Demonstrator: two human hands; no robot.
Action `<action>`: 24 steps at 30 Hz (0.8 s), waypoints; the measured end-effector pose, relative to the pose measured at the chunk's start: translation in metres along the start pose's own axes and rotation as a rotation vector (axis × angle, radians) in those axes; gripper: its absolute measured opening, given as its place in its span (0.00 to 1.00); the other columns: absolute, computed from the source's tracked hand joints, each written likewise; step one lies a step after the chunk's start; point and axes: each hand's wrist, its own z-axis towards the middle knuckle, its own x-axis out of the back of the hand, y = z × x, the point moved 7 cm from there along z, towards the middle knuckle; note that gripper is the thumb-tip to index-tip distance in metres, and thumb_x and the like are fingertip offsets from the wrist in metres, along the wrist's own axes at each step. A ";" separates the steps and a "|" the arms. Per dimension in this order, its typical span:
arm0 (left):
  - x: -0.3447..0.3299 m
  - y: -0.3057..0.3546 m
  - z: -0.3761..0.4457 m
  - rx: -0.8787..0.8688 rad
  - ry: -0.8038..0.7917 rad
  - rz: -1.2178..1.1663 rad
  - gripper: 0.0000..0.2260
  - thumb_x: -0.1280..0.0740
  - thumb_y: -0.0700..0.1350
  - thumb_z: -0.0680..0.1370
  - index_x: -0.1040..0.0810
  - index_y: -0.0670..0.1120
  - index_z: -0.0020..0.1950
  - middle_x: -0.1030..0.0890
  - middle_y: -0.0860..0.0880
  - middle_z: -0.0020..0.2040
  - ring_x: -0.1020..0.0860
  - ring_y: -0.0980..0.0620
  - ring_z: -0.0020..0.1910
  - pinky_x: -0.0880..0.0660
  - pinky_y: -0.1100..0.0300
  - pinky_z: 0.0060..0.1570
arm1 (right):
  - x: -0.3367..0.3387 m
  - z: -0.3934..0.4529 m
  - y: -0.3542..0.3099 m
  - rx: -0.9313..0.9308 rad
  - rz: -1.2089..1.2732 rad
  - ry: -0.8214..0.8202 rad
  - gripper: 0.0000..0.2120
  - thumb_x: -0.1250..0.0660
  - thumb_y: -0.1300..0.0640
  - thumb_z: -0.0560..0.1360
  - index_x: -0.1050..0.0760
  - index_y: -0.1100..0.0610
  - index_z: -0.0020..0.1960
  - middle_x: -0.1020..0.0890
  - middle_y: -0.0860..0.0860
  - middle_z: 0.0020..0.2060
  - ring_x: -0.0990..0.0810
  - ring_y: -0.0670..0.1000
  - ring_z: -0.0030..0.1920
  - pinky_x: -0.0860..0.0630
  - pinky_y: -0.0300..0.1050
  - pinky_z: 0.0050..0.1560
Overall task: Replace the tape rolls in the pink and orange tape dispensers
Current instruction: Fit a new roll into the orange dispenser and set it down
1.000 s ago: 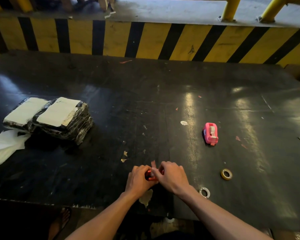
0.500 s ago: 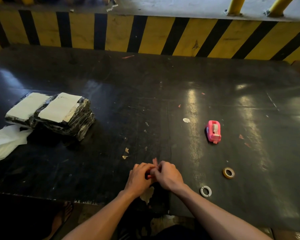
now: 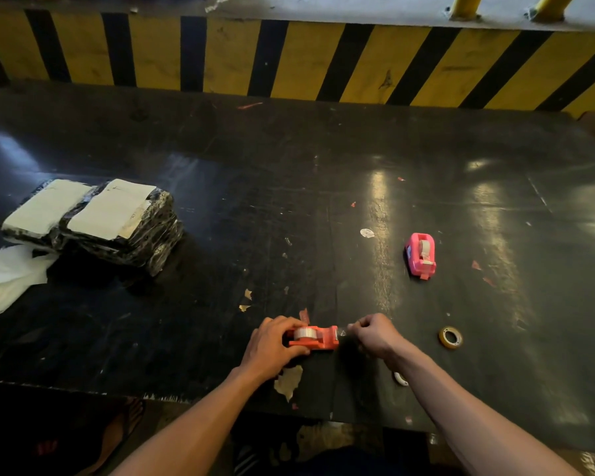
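The left hand (image 3: 272, 348) grips the roll end of the orange tape dispenser (image 3: 312, 337) on the worktop (image 3: 289, 201), the right hand (image 3: 375, 334) pinches tape at its cutter end, and the pink tape dispenser (image 3: 421, 255) stands beyond the right hand; no writing is legible.

**Colours and patterns on the work surface**

Orange dispenser (image 3: 315, 338) with clear, silvery tape between the hands; pink dispenser (image 3: 421, 254) beyond the right hand; tan roll (image 3: 450, 337) beside it. Glossy black surface (image 3: 289, 187); yellow-and-black diagonal-striped barrier (image 3: 289, 60); black-wrapped, white-labelled bundles (image 3: 97, 221) far left.
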 end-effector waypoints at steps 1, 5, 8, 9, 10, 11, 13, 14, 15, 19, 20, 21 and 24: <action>0.000 0.000 0.000 0.002 -0.005 -0.002 0.24 0.25 0.56 0.73 0.25 0.59 0.67 0.22 0.58 0.62 0.28 0.57 0.59 0.28 0.53 0.63 | -0.001 -0.001 0.003 -0.026 -0.009 -0.026 0.11 0.33 0.54 0.78 0.23 0.56 0.37 0.24 0.53 0.29 0.28 0.49 0.27 0.33 0.42 0.26; 0.001 0.001 0.001 0.002 -0.016 -0.003 0.23 0.25 0.56 0.73 0.25 0.59 0.67 0.22 0.57 0.62 0.28 0.57 0.59 0.28 0.52 0.63 | -0.007 0.000 0.010 -0.085 -0.032 -0.041 0.09 0.34 0.53 0.79 0.23 0.57 0.44 0.21 0.54 0.34 0.24 0.49 0.30 0.29 0.42 0.29; 0.001 0.002 0.001 0.009 -0.016 0.011 0.23 0.25 0.55 0.73 0.25 0.59 0.67 0.22 0.57 0.62 0.27 0.55 0.60 0.28 0.51 0.63 | -0.014 0.004 0.013 -0.086 0.006 -0.007 0.09 0.35 0.54 0.79 0.25 0.56 0.42 0.22 0.53 0.33 0.25 0.49 0.28 0.30 0.40 0.25; 0.000 0.002 0.001 0.013 -0.018 0.013 0.23 0.25 0.55 0.73 0.25 0.59 0.67 0.22 0.57 0.62 0.28 0.55 0.60 0.28 0.50 0.64 | -0.018 0.005 0.014 -0.086 0.020 0.003 0.09 0.35 0.55 0.79 0.26 0.56 0.42 0.22 0.54 0.33 0.25 0.49 0.27 0.32 0.39 0.24; 0.001 0.002 0.001 0.015 -0.018 0.012 0.23 0.25 0.55 0.73 0.25 0.59 0.67 0.22 0.57 0.62 0.28 0.55 0.60 0.28 0.50 0.64 | -0.022 0.007 0.015 -0.081 0.028 0.016 0.09 0.34 0.55 0.79 0.26 0.56 0.41 0.22 0.54 0.33 0.26 0.49 0.26 0.33 0.38 0.22; 0.001 0.002 0.001 0.018 -0.018 0.010 0.24 0.24 0.55 0.73 0.25 0.59 0.67 0.22 0.56 0.62 0.28 0.55 0.60 0.28 0.50 0.64 | -0.026 0.008 0.015 -0.076 0.032 0.032 0.09 0.34 0.55 0.79 0.27 0.56 0.41 0.22 0.54 0.32 0.26 0.49 0.25 0.34 0.37 0.21; 0.001 0.003 0.001 0.025 -0.024 0.008 0.23 0.24 0.55 0.73 0.25 0.59 0.67 0.22 0.56 0.62 0.28 0.55 0.60 0.29 0.50 0.64 | -0.035 0.009 0.017 -0.085 0.048 0.061 0.08 0.36 0.58 0.79 0.25 0.56 0.42 0.23 0.54 0.30 0.27 0.49 0.23 0.35 0.36 0.19; 0.001 0.003 0.001 0.029 -0.025 0.005 0.23 0.24 0.54 0.73 0.25 0.59 0.67 0.22 0.56 0.62 0.28 0.55 0.60 0.29 0.50 0.64 | -0.038 0.009 0.018 -0.099 0.064 0.071 0.07 0.37 0.59 0.80 0.25 0.56 0.43 0.23 0.54 0.30 0.27 0.49 0.22 0.35 0.35 0.18; 0.001 0.004 0.001 0.033 -0.021 0.001 0.23 0.24 0.54 0.73 0.25 0.59 0.67 0.22 0.56 0.62 0.28 0.55 0.60 0.29 0.50 0.64 | -0.040 0.008 0.019 -0.117 0.082 0.074 0.07 0.38 0.60 0.80 0.24 0.57 0.44 0.22 0.54 0.30 0.28 0.49 0.22 0.36 0.34 0.17; 0.004 0.004 0.001 0.030 -0.014 -0.009 0.22 0.24 0.53 0.73 0.25 0.58 0.66 0.22 0.56 0.60 0.27 0.55 0.59 0.28 0.51 0.63 | -0.039 0.008 0.017 -0.107 0.081 0.064 0.06 0.36 0.60 0.79 0.24 0.56 0.43 0.20 0.52 0.31 0.28 0.47 0.19 0.38 0.34 0.16; 0.004 0.005 0.001 0.027 -0.021 -0.008 0.22 0.24 0.53 0.73 0.25 0.58 0.66 0.22 0.56 0.60 0.28 0.55 0.59 0.28 0.51 0.63 | -0.037 0.008 0.016 -0.091 0.068 0.058 0.04 0.35 0.60 0.78 0.24 0.55 0.44 0.20 0.52 0.32 0.27 0.48 0.20 0.37 0.34 0.16; 0.004 0.005 0.001 0.024 -0.029 -0.007 0.22 0.24 0.53 0.73 0.25 0.58 0.66 0.22 0.56 0.60 0.28 0.55 0.59 0.28 0.51 0.63 | -0.036 0.007 0.014 -0.070 0.058 0.045 0.02 0.34 0.60 0.77 0.25 0.55 0.46 0.19 0.53 0.33 0.26 0.48 0.22 0.36 0.35 0.16; 0.005 0.005 0.003 0.019 -0.051 -0.015 0.23 0.24 0.53 0.74 0.25 0.57 0.67 0.22 0.55 0.61 0.28 0.56 0.59 0.29 0.52 0.63 | -0.036 0.005 0.005 0.066 0.012 -0.015 0.06 0.32 0.59 0.76 0.26 0.53 0.52 0.18 0.54 0.42 0.21 0.50 0.31 0.28 0.39 0.25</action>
